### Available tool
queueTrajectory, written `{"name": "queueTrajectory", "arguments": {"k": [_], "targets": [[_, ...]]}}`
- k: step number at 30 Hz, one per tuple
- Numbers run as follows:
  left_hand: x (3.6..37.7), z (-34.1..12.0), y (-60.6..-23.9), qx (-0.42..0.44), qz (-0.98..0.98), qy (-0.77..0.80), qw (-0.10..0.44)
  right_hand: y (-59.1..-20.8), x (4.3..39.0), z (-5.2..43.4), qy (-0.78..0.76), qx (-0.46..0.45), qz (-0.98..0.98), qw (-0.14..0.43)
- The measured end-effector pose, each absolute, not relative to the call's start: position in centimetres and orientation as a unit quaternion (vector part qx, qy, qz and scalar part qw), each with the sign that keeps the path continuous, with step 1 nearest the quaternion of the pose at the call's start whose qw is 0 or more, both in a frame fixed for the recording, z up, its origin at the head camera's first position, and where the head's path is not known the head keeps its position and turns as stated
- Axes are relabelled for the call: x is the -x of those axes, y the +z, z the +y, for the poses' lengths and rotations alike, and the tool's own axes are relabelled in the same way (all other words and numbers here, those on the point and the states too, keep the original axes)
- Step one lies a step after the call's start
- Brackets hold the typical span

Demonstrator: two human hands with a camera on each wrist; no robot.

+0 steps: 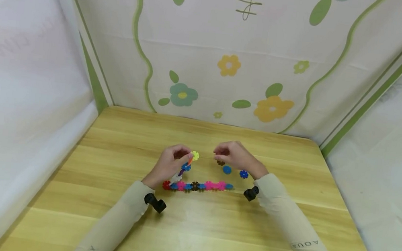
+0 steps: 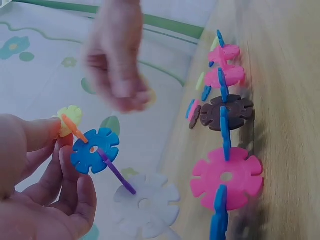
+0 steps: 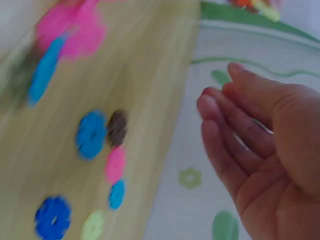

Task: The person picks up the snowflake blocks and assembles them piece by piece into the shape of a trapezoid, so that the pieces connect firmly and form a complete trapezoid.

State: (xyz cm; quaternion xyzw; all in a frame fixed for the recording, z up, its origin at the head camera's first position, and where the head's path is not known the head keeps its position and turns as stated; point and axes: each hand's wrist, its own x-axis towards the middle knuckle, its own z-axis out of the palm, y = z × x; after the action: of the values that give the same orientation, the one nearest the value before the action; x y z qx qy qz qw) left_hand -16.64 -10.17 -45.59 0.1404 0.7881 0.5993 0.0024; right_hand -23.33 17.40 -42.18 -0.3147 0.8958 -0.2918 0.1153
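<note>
A chain of notched plastic flower discs runs along the table, with pink, blue and brown discs (image 1: pixel 195 186) slotted edge to edge. At its left end it bends at a red disc (image 1: pixel 166 185) and rises through a white disc (image 2: pixel 146 205), a purple one (image 2: pixel 116 172) and a blue one (image 2: pixel 95 151). My left hand (image 1: pixel 169 163) pinches the raised end, thumb and fingers on a yellow disc (image 2: pixel 71 119) joined to an orange one (image 2: pixel 74 128). Just right of it, my right hand (image 1: pixel 233 154) hovers with loosely bent fingers (image 3: pixel 240 112) and nothing between them.
Beneath and beside the right hand lie loose discs: a light blue disc (image 3: pixel 91 135), a brown disc (image 3: pixel 117 128), a pink disc (image 3: pixel 115 164), a dark blue disc (image 3: pixel 53 218) and a pale yellow disc (image 3: pixel 92 226). A flower-printed cloth (image 1: pixel 192 68) stands behind the wooden table (image 1: pixel 190 237).
</note>
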Motion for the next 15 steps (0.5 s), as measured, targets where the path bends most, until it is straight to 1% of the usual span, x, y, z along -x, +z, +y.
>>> {"name": "queueTrajectory", "arguments": {"k": [6, 11, 15], "targets": [[16.9, -10.1, -45.5, -0.139, 0.780, 0.611, 0.011, -45.0, 23.3, 20.4, -0.232, 0.289, 0.920, 0.126], [17.2, -10.2, -45.6, -0.133, 0.774, 0.619, 0.017, -46.7, 23.1, 21.0, -0.234, 0.290, 0.920, 0.123], [17.3, -10.2, -45.5, -0.134, 0.772, 0.621, 0.021, -47.3, 23.0, 21.1, -0.251, 0.283, 0.918, 0.119]]}}
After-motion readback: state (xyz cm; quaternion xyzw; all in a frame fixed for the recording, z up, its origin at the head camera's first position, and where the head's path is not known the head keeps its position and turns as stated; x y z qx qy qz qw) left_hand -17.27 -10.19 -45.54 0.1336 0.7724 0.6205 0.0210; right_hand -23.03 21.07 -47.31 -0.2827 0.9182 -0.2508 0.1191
